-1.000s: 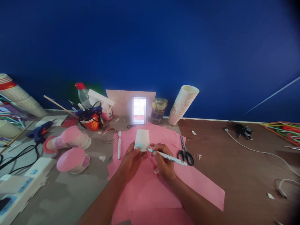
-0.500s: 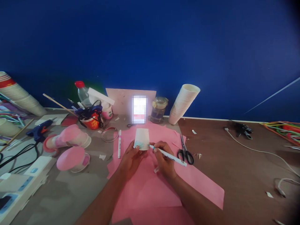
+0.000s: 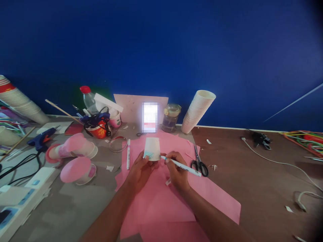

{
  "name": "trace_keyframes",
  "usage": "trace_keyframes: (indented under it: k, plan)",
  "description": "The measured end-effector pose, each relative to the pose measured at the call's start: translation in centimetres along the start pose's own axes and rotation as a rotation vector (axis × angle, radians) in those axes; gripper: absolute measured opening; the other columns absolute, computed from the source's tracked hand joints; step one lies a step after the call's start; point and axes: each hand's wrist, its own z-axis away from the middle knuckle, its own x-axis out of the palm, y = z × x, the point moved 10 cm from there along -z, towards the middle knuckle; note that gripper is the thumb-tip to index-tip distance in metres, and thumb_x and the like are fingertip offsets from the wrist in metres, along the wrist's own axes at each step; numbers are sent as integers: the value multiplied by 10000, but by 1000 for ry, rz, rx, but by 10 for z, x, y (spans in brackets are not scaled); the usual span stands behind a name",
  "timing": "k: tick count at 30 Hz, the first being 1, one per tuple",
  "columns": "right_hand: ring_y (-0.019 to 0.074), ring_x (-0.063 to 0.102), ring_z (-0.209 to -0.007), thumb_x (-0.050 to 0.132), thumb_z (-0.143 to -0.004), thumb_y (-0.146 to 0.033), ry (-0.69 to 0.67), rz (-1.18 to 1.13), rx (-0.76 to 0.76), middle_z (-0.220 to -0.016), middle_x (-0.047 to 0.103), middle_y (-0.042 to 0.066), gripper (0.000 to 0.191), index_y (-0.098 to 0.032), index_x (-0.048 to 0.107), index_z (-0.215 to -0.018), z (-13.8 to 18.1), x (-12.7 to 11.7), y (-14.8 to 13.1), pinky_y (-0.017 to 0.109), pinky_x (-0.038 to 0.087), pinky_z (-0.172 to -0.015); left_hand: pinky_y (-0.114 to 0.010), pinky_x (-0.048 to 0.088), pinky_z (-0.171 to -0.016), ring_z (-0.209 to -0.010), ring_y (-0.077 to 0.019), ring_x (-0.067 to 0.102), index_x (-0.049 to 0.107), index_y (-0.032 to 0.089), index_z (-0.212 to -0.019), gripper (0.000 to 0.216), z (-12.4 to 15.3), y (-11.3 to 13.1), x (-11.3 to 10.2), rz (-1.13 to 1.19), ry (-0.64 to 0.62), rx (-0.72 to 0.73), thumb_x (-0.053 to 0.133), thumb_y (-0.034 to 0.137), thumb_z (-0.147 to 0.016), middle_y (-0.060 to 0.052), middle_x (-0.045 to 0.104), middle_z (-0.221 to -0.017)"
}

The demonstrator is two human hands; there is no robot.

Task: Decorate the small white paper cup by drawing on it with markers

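My left hand (image 3: 139, 170) is closed around the lower end of a white paper cup (image 3: 152, 147) that has light blue marks near its rim. My right hand (image 3: 177, 171) pinches a white marker pen (image 3: 184, 166) with a blue tip, and the tip rests against the cup's lower right side. Both hands hover over a large pink paper sheet (image 3: 176, 201) spread on the table.
Black scissors (image 3: 199, 161) lie right of my hands, and another white marker (image 3: 128, 153) lies to the left. Pink-covered cups (image 3: 75, 158), a blue glue gun (image 3: 40, 139), a tape ring (image 3: 118, 144), a lit phone (image 3: 150, 117), a jar (image 3: 171, 117), a leaning cup stack (image 3: 198, 111) and cables (image 3: 277, 163) surround them.
The pen tip has shifted slightly along the cup's lower edge. The view has tilted down a little; the hands stay in about the same place.
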Motion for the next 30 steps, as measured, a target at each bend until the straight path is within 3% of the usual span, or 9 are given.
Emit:
trace_keyframes:
  k: [7, 13, 19, 25, 30]
  plan:
    - [224, 687, -952, 577, -793, -195, -50, -72, -8, -728, 614, -4, 52, -223, 605, -759, 2, 4, 0, 341, 537, -801, -365, 453, -921, -1010, -203, 611, 647, 192, -1007, 220, 2, 1, 4, -9, -2, -20, 670, 312, -823, -77, 684, -1066]
    - [226, 679, -904, 602, -759, -181, -89, -3, -25, -720, 621, 3, 51, -226, 602, -736, 0, 8, -7, 348, 536, -781, -345, 460, -874, -955, -189, 615, 640, 194, -999, 181, 1, 1, 3, -8, -4, -3, 649, 280, -840, -62, 683, -1020]
    - [204, 677, -811, 578, -783, -208, 15, -62, 48, -724, 628, 4, 19, -225, 583, -777, 0, -2, 3, 298, 509, -654, -355, 446, -923, -955, -185, 620, 650, 186, -973, 171, 1, 1, 5, 30, -20, -14, 663, 272, -826, -60, 695, -998]
    - [188, 654, -842, 614, -777, -225, -28, -107, 52, -848, 666, 26, 66, -225, 593, -839, 3, 2, 6, 315, 511, -729, -369, 458, -913, -961, -197, 616, 644, 179, -946, 162, 2, 2, 5, 13, -2, -20, 664, 289, -829, -73, 686, -1005]
    - [149, 582, -706, 628, -772, -252, -47, -76, 39, -825, 647, 16, 92, -224, 603, -855, 3, 4, 4, 283, 482, -648, -369, 462, -921, -946, -189, 614, 649, 174, -924, 134, 2, 2, 4, 48, -15, -11, 646, 282, -845, -70, 682, -980]
